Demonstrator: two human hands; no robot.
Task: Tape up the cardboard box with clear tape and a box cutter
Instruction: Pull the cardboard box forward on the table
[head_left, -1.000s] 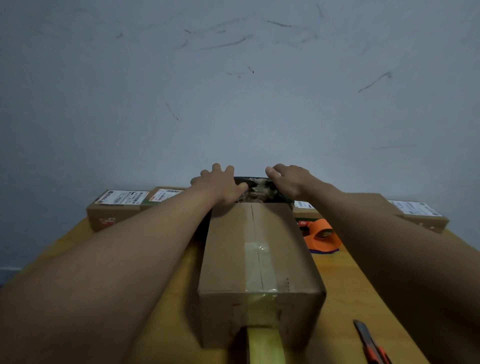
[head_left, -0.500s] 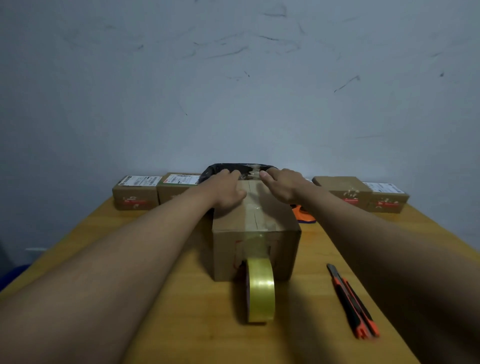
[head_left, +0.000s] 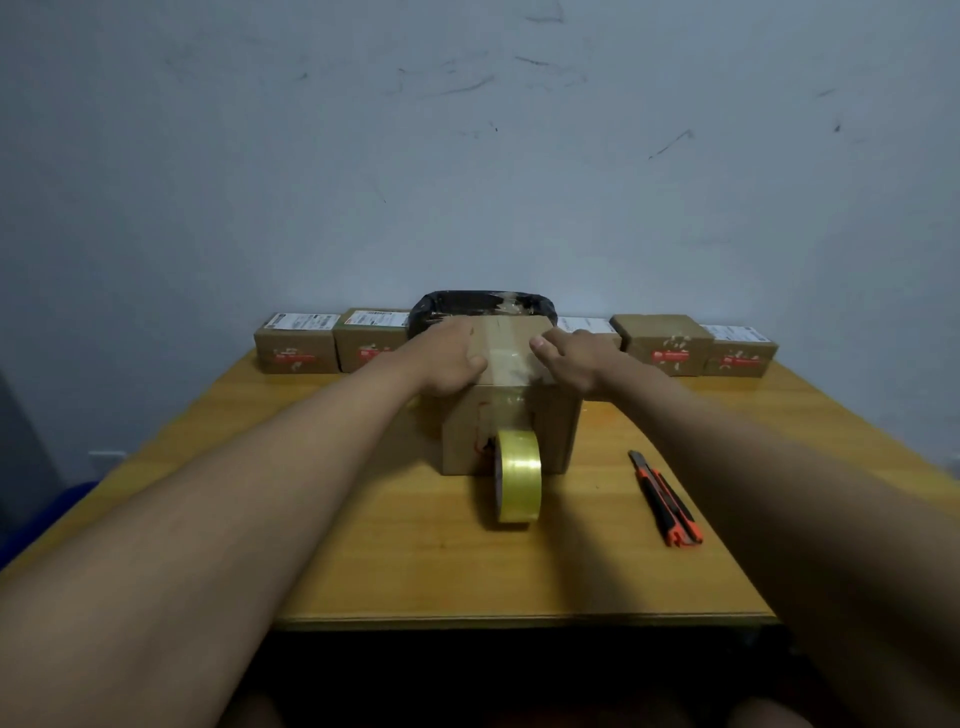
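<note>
A brown cardboard box stands in the middle of the wooden table, with a strip of clear tape running along its top seam and down its near face. My left hand lies flat on the top, left of the tape. My right hand lies flat on the top, right of the tape. Neither hand holds anything. A roll of clear yellowish tape stands on edge against the box's near face, still joined to the strip. An orange and black box cutter lies on the table to the right.
The wooden table ends at a near edge below the roll. Several small labelled cardboard boxes line the back along the grey wall. A black wrapped parcel sits right behind the main box.
Both hands slid along the box top from its far end toward its near edge, beside the tape. The view pulled back, so the roll and the box cutter now show fully.
</note>
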